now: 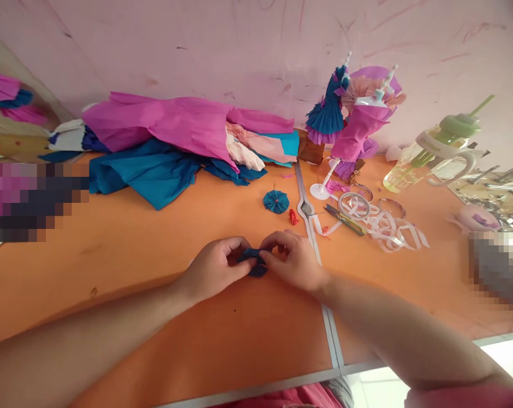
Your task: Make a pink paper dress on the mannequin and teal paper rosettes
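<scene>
Between both hands is a small piece of dark blue crepe paper, folded or gathered. My left hand pinches its left side between thumb and fingers. On the other side, my right hand pinches the top right of the same piece. Just beyond them lies a round pleated blue paper rosette with a small red centre. A little red crumpled piece sits beside it. Farther right are a yellow utility knife and a roll of clear tape.
Pink paper and blue paper are heaped along the wall. Two small dress stands wear a blue dress and a pink dress. White ribbon lies tangled near a green-lidded bottle. A metal strip crosses the orange table.
</scene>
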Available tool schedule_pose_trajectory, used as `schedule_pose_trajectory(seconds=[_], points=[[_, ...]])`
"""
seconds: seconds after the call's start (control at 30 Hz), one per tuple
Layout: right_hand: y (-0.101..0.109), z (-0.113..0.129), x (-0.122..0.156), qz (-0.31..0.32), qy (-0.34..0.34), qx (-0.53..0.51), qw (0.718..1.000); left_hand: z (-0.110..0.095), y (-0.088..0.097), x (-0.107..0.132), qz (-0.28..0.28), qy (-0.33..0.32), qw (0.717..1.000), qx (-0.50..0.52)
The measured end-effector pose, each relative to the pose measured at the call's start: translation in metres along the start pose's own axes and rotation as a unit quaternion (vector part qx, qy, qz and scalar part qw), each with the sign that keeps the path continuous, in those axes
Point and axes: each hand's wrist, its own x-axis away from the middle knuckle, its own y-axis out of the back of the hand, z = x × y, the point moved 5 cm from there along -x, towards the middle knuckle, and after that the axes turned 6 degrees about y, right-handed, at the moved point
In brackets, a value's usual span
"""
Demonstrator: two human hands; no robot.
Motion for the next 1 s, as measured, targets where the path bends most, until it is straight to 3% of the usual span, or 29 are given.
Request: schedule_pose_trajectory(seconds=[0.13, 0.3, 0.57, 0.77, 1.0], points=[[0.003, -0.004, 0.000, 0.035, -0.024, -0.061, 0.997, 0.001, 0.002, -0.003, 0.028, 0.022, 0.997, 0.071], [0.010, -0.006, -0.006, 0.046, -0.011, -0.015, 0.999, 0.005, 0.010, -0.006, 0.009, 0.052, 0.984, 0.172], [0.013, -0.007, -0.010, 0.065, -0.007, -0.013, 0.998, 0.013, 0.014, -0.009, 0.009, 0.072, 0.972, 0.226], [0.012, -0.009, -0.010, 0.024, 0.000, 0.000, 1.000, 0.010, 0.011, -0.010, 0.031, 0.088, 0.970, 0.226], [0.008, -0.006, -0.009, 0.026, -0.004, 0.003, 1.000, 0.017, 0.011, -0.008, 0.000, 0.082, 0.970, 0.228]])
